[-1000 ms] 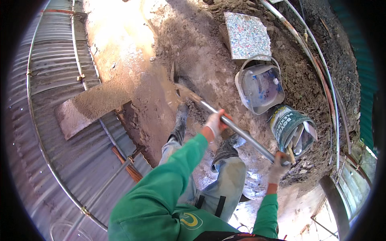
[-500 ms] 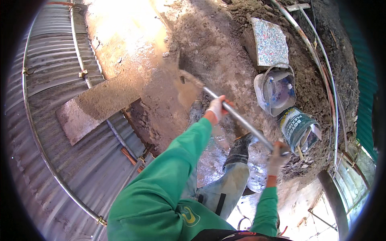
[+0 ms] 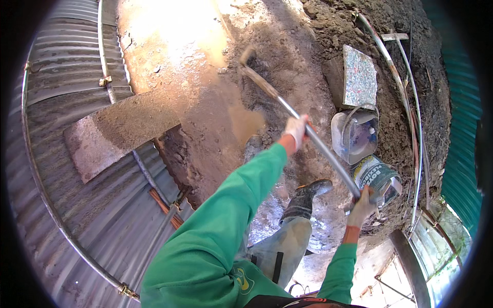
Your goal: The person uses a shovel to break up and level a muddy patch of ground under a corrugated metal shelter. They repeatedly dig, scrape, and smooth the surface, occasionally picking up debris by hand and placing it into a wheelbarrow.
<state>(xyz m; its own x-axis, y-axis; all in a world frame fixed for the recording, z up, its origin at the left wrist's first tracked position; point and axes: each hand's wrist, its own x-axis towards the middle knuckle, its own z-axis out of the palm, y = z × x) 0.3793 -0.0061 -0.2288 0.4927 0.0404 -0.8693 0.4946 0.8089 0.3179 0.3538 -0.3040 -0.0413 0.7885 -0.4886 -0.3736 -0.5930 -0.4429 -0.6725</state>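
A long-handled hoe slants across the middle, its shaft silvery near me and brown toward the head. My left hand, in a pale glove with the fingertips showing, is closed around the shaft's middle. Farther down, my right hand grips the shaft close to its near end. The hoe's head is at the far end, over the wet brown soil; motion blurs it, and I cannot tell whether it touches the ground. My right hand is nearest to a dark green bucket with pieces inside.
Right of the shaft stand a translucent plastic container and a speckled foam board. Pipes run along the dirt at right. A muddy plank lies at left over corrugated metal sheets. My boot is below the shaft.
The hoe's head has moved farther away and slightly right. Both hands have shifted right, still gripping the shaft. The view has turned a little.
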